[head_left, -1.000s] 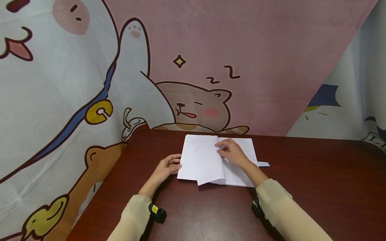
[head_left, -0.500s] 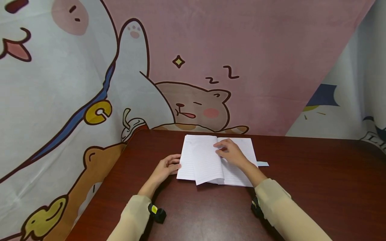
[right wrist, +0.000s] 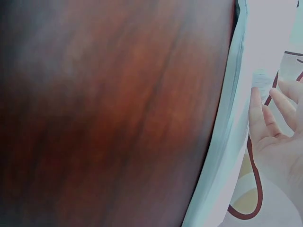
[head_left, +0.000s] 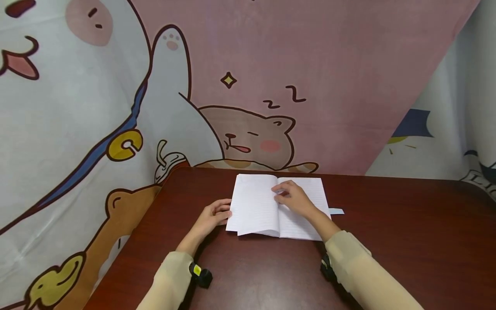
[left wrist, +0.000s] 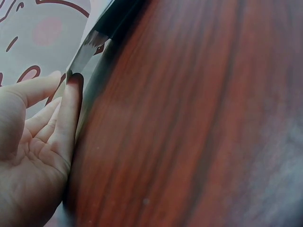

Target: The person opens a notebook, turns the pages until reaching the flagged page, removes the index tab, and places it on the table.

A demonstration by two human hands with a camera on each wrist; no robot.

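Note:
An open notebook (head_left: 253, 211) with white lined pages lies near the far edge of the table. At its left edge my left hand (head_left: 212, 216) holds the cover and pages between thumb and fingers; the left wrist view shows the thumb (left wrist: 42, 90) on one side of that edge. Over the middle fold is my right hand (head_left: 296, 200), fingertips right at the pages, with the fingers fairly straight in the right wrist view (right wrist: 277, 118). One loose leaf lies over the left side, its lower edge sticking out a little past the pages beneath.
A pale blue strip (head_left: 336, 211) sticks out from under the notebook's right side. The dark red-brown wooden table (head_left: 410, 232) extends to the right and in front. Behind it hangs a cloth (head_left: 341, 86) printed with cartoon animals.
The leaf has swung further left and come down onto the left-hand pages. My right hand has shifted slightly left; the left hand stays at the notebook's edge.

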